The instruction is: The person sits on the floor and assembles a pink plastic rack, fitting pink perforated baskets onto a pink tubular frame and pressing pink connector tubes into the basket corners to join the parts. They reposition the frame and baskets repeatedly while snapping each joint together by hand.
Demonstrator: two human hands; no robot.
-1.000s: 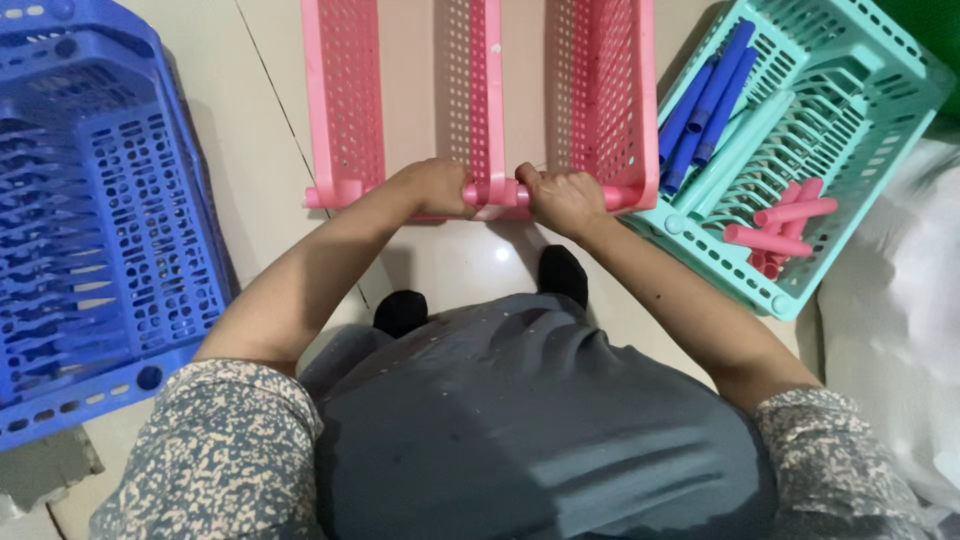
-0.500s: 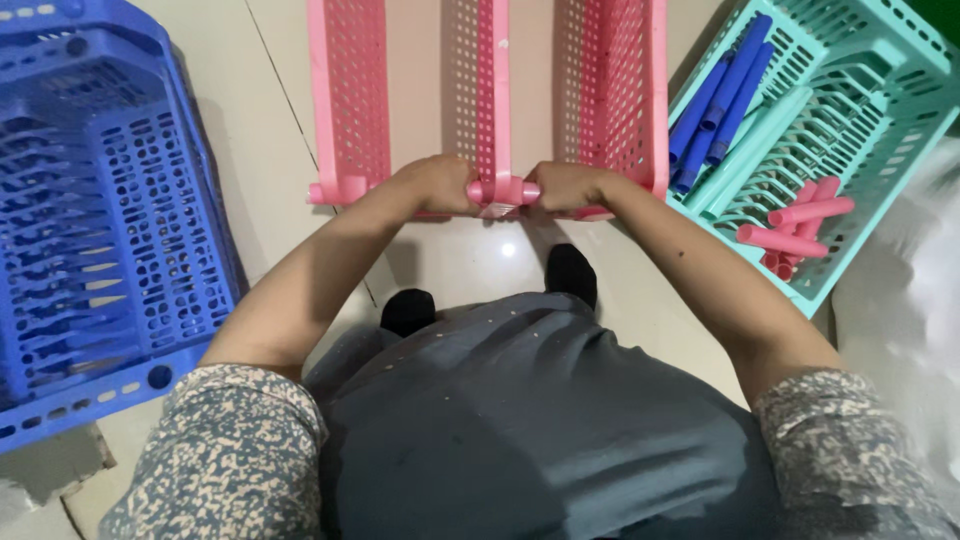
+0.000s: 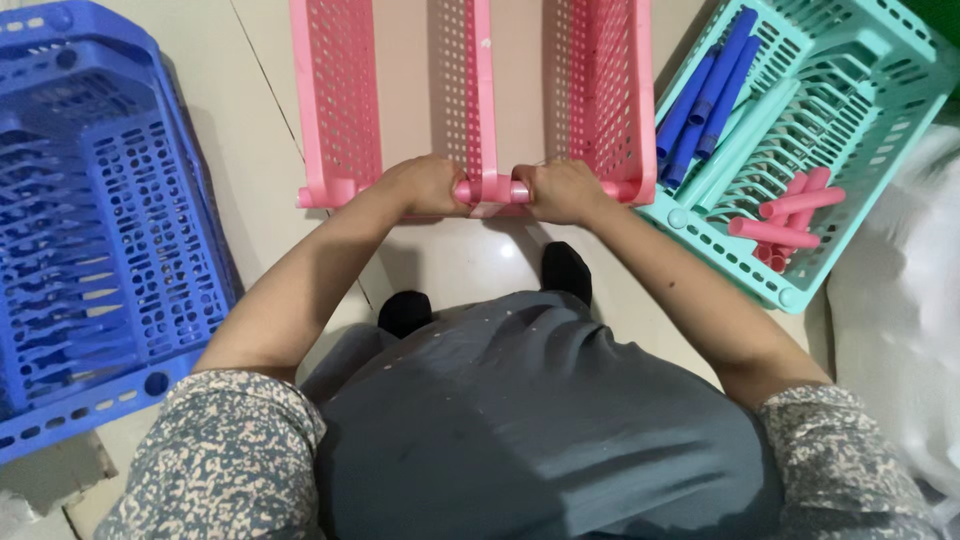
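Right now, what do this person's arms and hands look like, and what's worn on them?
Both hands, the left hand and right hand, are bare: no gloves, and no rings or watch visible. The forearms are uncovered. Short sleeves in a speckled grey-and-cream pattern end above the elbows.

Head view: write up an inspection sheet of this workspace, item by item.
Surface: pale tiled floor.
Job's things: pink perforated plastic rack, gripped along its near bar.
Clutter: blue slotted plastic tray at left; teal plastic tray at right, holding blue plastic tubes and pink plastic tubes.
Grippers: left hand and right hand both closed on the bar.
Cables: nothing seen.
Surroundings: white sheeting at right.
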